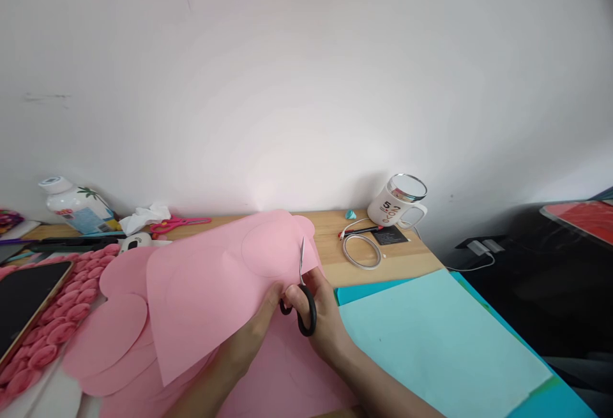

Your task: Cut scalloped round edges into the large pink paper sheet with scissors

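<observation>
My right hand [318, 316] grips a pair of scissors [308, 311] by the black handles. Their metal blades point up, across the right part of a pink paper sheet [201, 290]. A round outline is drawn on that sheet, just left of the blades. From below, my left hand [256, 325] holds the sheet's lower edge, thumb on top and the other fingers hidden under the paper. Several cut pink paper rounds [108, 335] overlap to the left, and more pink paper lies beneath my hands.
A white mug [390, 207] stands by the wall, with a coiled white cable [363, 252] before it. Light blue sheets [431, 335] lie at right. Leftward are pink scissors [179, 223], crumpled tissue [145, 218], a white bottle [79, 204] and a phone [29, 300] on a pink knitted mat [71, 306].
</observation>
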Motion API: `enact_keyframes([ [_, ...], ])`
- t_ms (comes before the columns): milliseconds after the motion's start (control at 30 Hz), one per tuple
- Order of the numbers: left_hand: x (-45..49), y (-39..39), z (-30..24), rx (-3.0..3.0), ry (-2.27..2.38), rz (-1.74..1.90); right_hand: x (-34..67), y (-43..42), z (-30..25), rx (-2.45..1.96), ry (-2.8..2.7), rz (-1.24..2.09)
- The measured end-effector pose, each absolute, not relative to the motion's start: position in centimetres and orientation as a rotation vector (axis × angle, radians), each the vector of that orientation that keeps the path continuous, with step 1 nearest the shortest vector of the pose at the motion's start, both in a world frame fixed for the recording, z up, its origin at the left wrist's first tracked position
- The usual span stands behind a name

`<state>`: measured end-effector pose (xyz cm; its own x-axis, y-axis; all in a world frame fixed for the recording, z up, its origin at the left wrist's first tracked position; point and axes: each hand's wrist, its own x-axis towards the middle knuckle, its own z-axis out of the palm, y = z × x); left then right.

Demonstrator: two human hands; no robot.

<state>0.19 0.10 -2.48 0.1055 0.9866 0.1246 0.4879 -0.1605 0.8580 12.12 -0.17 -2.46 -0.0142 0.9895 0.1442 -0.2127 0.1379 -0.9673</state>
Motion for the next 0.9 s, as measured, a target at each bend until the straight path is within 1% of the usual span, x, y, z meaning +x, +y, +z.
enact_keyframes([
  [100,0.0,0.2,-1.8,1.763,1.340,0.880,12.1,-0.1,-2.5,-0.918,-1.119,1.237],
  [200,-0.3,0.5,-1.5,1.757,1.304,0.866,12.0,-0.1,-2.5,-0.916,-1.111,1.239],
  [467,-0.1,0.2,-1.3,1.717,1.349,1.019,11.9,-0.1,-2.4,-0.910,-1.116,1.248],
  [633,0.4,0.0,-0.7,1.649,1.305,0.985,11.9,-0.2,-2.4,-0.914,-1.109,1.251],
  [800,-0.4,0.5,-1.9,1.634,1.321,1.101,12.3,0.0,-2.2,-0.918,-1.088,1.248],
  [900,-1.0,0.9,-3.1,1.602,1.309,1.096,12.5,0.1,-2.1,-0.874,-1.073,1.257],
])
